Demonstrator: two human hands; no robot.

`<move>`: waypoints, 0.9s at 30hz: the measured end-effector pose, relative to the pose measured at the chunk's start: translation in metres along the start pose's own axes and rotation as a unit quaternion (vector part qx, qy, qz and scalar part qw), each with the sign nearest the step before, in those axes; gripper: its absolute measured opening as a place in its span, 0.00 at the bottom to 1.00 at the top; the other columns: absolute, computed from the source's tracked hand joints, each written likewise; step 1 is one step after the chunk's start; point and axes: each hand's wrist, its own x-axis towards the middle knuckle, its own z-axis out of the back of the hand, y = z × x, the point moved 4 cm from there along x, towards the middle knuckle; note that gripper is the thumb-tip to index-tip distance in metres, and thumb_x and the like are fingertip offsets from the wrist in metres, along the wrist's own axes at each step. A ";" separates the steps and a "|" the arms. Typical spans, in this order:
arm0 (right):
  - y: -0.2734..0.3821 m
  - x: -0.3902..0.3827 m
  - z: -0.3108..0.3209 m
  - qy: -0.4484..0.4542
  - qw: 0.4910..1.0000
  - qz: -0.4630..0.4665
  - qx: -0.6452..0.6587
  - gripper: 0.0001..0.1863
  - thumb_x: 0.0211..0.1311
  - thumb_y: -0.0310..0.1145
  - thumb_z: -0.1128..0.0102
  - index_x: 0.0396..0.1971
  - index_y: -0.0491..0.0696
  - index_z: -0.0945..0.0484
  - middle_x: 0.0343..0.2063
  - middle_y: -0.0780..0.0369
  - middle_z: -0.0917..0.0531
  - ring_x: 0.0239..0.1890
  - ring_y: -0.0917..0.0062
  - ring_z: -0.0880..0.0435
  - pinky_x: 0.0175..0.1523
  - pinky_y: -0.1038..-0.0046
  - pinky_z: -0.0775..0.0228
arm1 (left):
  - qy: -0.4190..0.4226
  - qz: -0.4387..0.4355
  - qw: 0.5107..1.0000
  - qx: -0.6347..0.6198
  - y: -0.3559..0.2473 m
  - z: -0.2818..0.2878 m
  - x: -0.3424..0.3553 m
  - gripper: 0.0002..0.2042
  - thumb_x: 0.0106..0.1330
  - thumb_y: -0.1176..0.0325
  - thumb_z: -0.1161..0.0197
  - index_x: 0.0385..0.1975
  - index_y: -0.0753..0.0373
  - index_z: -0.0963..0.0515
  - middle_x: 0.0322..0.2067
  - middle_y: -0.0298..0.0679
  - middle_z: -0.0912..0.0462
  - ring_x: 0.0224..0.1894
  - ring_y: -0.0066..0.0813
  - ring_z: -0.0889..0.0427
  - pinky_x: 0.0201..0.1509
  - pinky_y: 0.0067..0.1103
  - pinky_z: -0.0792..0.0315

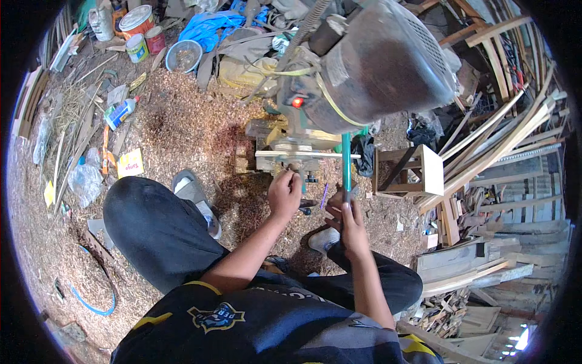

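In front of me stands a drill-press-like machine with a large worn metal motor housing [382,67] and a glowing red light [297,102]. Below the housing, a narrow wooden strip [306,155] lies crosswise on the machine's clamp. My left hand [285,194] is closed at the front of this clamp, just below the strip; what its fingers grip is hidden. To its right, my right hand [348,225] holds the dark lower end of a long green lever [346,162] that hangs from the machine's right side. The cutting tool is hidden under the housing.
Wood shavings [176,121] cover the floor. A small wooden stool [412,171] stands right of the lever, with long boards [503,151] stacked beyond. Paint cans [137,47], a clear bucket [183,56] and a blue tarp [209,29] lie at far left. My feet flank the machine.
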 end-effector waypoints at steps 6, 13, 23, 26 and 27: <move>0.182 -0.090 0.018 0.175 0.925 0.326 -0.090 0.30 0.69 0.43 0.40 0.64 0.40 0.30 0.72 0.44 0.34 0.82 0.56 0.53 0.83 0.57 0.72 | 0.010 -0.036 0.999 -0.020 0.020 0.004 0.002 0.12 0.71 0.65 0.42 0.29 0.67 0.22 0.27 0.47 0.22 0.30 0.42 0.21 0.38 0.33 0.28; 0.283 -0.046 0.016 0.227 0.777 0.573 0.125 0.30 0.78 0.57 0.57 0.57 0.43 0.30 0.59 0.43 0.24 0.70 0.49 0.31 0.78 0.47 0.49 | 0.005 -0.030 0.998 -0.058 0.008 0.000 -0.001 0.11 0.70 0.67 0.42 0.29 0.67 0.20 0.25 0.44 0.21 0.30 0.34 0.21 0.38 0.28 0.27; 0.385 0.039 -0.022 0.029 0.806 0.588 0.062 0.21 0.82 0.42 0.53 0.62 0.44 0.26 0.45 0.60 0.13 0.46 0.80 0.17 0.49 0.78 0.26 | -0.006 -0.004 0.999 -0.051 0.002 0.001 -0.005 0.13 0.72 0.63 0.40 0.32 0.69 0.20 0.24 0.45 0.20 0.28 0.32 0.21 0.36 0.28 0.27; 0.373 0.051 -0.028 0.031 0.794 0.607 0.028 0.19 0.80 0.37 0.48 0.62 0.44 0.26 0.48 0.59 0.14 0.48 0.79 0.17 0.54 0.76 0.26 | -0.013 -0.007 0.999 -0.052 0.006 0.001 -0.004 0.12 0.70 0.65 0.40 0.33 0.71 0.20 0.28 0.52 0.20 0.31 0.47 0.18 0.38 0.34 0.27; 0.353 0.056 -0.026 -0.040 0.797 0.602 0.004 0.19 0.79 0.35 0.46 0.63 0.43 0.27 0.51 0.58 0.15 0.50 0.77 0.18 0.55 0.74 0.26 | -0.013 0.000 0.999 -0.051 0.011 0.002 -0.003 0.12 0.70 0.65 0.40 0.33 0.71 0.21 0.28 0.52 0.20 0.31 0.48 0.18 0.38 0.35 0.27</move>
